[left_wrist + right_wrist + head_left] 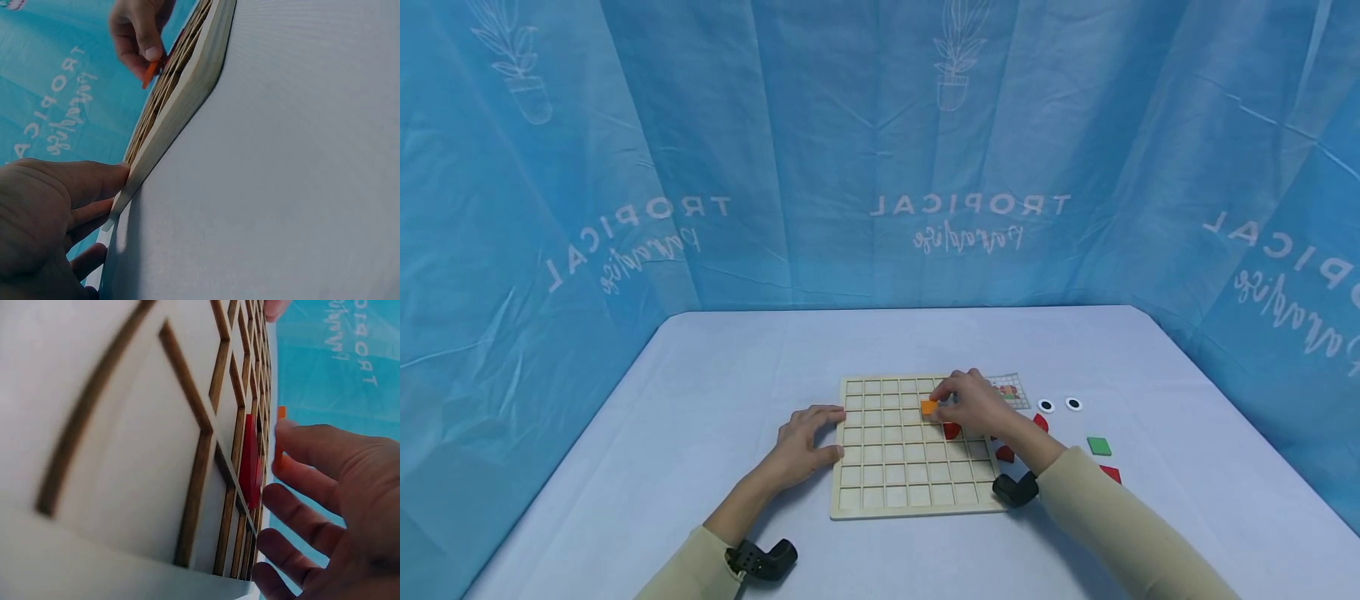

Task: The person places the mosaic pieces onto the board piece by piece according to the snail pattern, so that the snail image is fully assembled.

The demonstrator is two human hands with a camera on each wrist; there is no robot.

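Note:
A wooden grid board [917, 512] lies flat on the table. My right hand [973, 404] pinches an orange square tile [928, 408] between thumb and finger over the upper right of the grid. In the right wrist view the tile [280, 434] stands edge-on, just off the grid, while the other fingers are spread below. Near that hand a red piece [952, 431] sits in the grid. My left hand [805, 446] touches the board's left edge with thumb and fingers, as the left wrist view also shows at the board's rim [169, 122].
Right of the board lie a printed picture card [1011, 390], partly covered, two round eye pieces [1060, 405], a green tile [1099, 446] and several red pieces [1109, 473]. Blue patterned curtains [850, 150] surround the white table [737, 358].

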